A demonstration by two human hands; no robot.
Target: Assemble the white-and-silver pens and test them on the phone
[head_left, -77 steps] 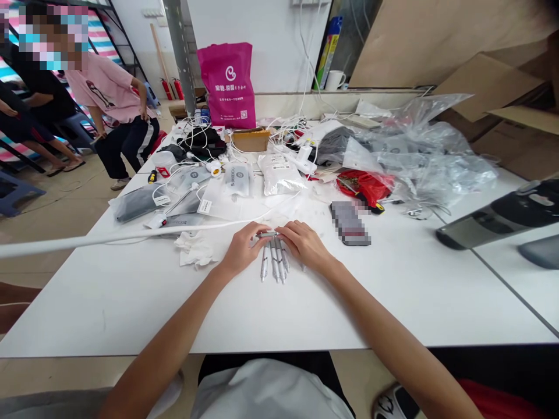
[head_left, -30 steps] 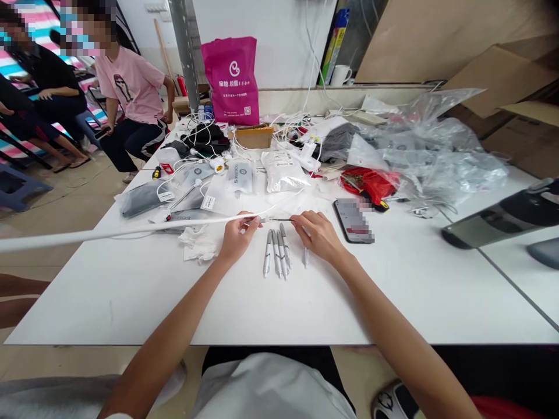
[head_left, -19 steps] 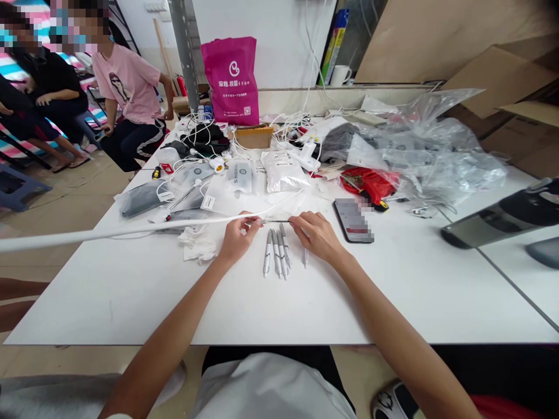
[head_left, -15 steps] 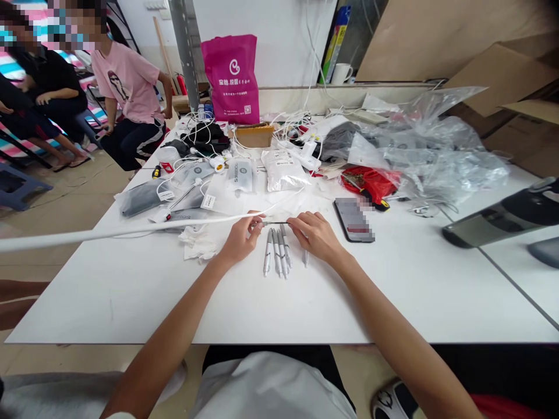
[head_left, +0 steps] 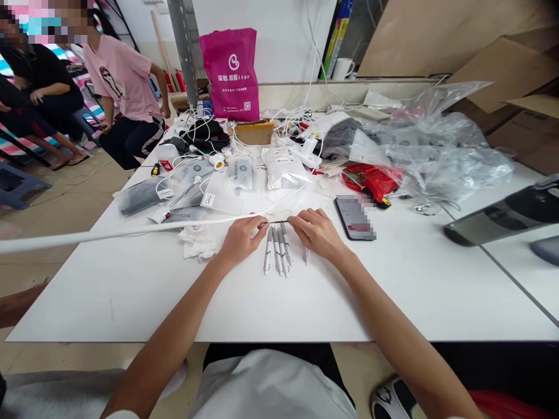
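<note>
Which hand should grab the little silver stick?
Probably the right hand: it sits just above that small silver piece, while the left hand is past the silver pens. Both pinch a thin dark rod, though.

Bright, even indoor light, diffuse, apparently from above; no hard shadows. Only faint soft shade under left hand and right hand. Thin dark rod between hands stays sharp. Strong glare on crumpled plastic bags, far beyond right hand. White counter near overexposed around hands. Fisheye bowing toward frame edges: counter edge curves, white tube left of left hand stretches long and soft. Dark object, far right of right hand, blurred. Phone just beyond right hand, pixelated.
</note>
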